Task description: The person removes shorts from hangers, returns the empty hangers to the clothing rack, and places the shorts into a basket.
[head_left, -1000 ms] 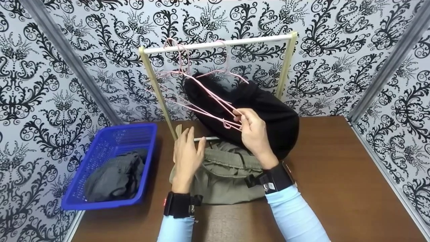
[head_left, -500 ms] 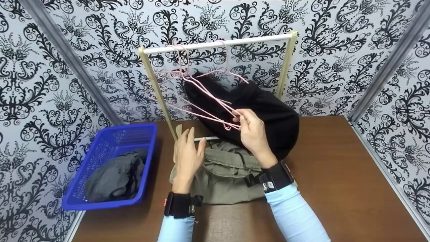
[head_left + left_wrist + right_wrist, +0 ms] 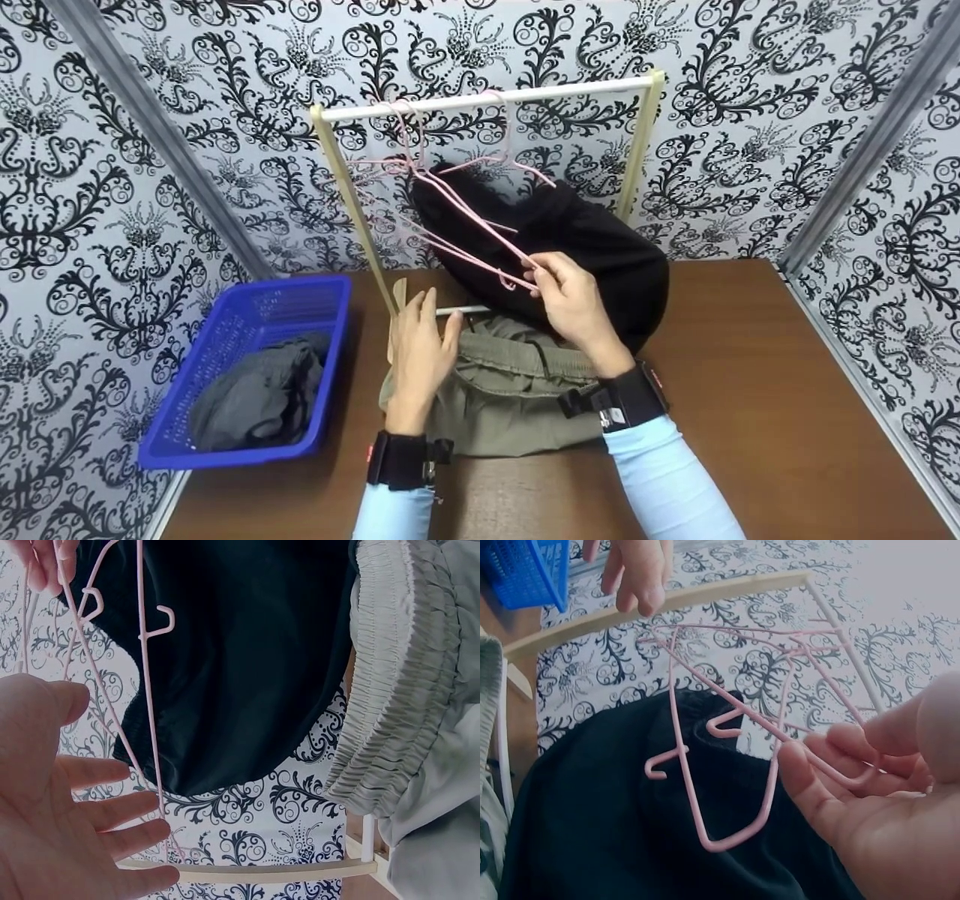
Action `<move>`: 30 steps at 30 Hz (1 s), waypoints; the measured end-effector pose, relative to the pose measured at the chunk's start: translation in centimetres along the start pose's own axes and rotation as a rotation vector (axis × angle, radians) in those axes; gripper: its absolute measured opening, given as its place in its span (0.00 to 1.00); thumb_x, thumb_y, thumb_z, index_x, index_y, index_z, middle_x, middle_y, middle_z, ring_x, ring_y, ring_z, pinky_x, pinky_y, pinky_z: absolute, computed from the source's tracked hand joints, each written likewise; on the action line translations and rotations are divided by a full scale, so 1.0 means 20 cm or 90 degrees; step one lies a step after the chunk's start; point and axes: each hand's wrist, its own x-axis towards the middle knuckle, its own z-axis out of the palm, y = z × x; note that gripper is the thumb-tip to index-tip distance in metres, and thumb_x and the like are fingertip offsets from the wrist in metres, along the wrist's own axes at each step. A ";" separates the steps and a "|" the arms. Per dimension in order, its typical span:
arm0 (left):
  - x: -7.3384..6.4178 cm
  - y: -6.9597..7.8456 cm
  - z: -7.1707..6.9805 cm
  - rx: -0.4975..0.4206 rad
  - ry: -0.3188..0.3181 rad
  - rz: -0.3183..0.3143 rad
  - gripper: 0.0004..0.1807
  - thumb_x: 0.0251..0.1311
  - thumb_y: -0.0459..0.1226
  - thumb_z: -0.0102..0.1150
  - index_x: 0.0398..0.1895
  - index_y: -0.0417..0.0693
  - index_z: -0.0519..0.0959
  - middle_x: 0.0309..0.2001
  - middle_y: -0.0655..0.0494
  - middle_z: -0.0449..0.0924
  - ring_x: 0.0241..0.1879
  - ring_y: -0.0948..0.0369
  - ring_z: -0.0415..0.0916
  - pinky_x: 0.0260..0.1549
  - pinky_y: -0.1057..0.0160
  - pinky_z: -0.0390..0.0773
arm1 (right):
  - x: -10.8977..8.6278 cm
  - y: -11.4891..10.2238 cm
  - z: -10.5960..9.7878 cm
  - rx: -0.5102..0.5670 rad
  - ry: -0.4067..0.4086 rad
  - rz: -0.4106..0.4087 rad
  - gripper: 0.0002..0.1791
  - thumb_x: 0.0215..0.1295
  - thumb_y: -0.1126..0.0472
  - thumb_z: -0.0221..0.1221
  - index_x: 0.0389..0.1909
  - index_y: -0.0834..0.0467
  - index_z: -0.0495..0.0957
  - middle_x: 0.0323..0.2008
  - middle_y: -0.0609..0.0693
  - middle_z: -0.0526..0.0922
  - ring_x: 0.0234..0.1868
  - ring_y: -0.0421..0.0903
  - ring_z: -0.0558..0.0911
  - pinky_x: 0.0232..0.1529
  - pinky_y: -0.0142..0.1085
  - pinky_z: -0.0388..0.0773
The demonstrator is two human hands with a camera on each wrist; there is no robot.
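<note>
In the head view my right hand (image 3: 576, 304) pinches the end of a pink clothes hanger (image 3: 739, 703) between thumb and fingers. A second pink hanger (image 3: 688, 799) hangs close beside it, both with their hooks at the left part of the rack's bar (image 3: 577, 88). My left hand (image 3: 421, 349) has its fingers extended near the rack's left post (image 3: 352, 206) and holds nothing. Farther right, a black garment (image 3: 619, 277) hangs from another pink hanger (image 3: 532, 171). Below the hands lies an olive garment with an elastic waistband (image 3: 521, 356).
A blue basket (image 3: 335, 360) stands on the left, with a dark grey garment (image 3: 251, 394) inside. The brown table (image 3: 765, 390) extends right of the rack. Patterned walls (image 3: 735, 142) close in the back and sides.
The pinched hanger has shifted slightly right, and its hook has slid right along the bar beside the other. My right hand has moved a little right and down; the left hand is nearly still.
</note>
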 end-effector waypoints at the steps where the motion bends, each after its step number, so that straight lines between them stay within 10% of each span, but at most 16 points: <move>1: 0.00 0.00 0.00 0.000 -0.004 -0.002 0.30 0.71 0.42 0.60 0.69 0.32 0.72 0.66 0.30 0.72 0.65 0.35 0.70 0.68 0.35 0.63 | 0.00 0.00 -0.01 -0.006 -0.004 0.004 0.11 0.74 0.73 0.53 0.49 0.71 0.82 0.46 0.64 0.85 0.44 0.60 0.86 0.42 0.46 0.86; 8: -0.03 0.00 0.02 0.010 -0.014 0.004 0.30 0.73 0.43 0.58 0.70 0.32 0.71 0.66 0.30 0.71 0.66 0.35 0.69 0.68 0.35 0.62 | -0.04 0.05 -0.12 -0.086 -0.004 0.003 0.11 0.70 0.73 0.57 0.48 0.68 0.84 0.46 0.60 0.85 0.44 0.54 0.86 0.44 0.28 0.81; 30: -0.13 0.03 0.09 -0.040 -0.023 0.035 0.29 0.74 0.42 0.57 0.70 0.32 0.71 0.69 0.31 0.69 0.69 0.36 0.66 0.67 0.36 0.64 | -0.24 0.31 -0.30 -0.139 0.133 -0.167 0.11 0.64 0.77 0.63 0.44 0.66 0.87 0.42 0.58 0.88 0.41 0.39 0.83 0.43 0.18 0.75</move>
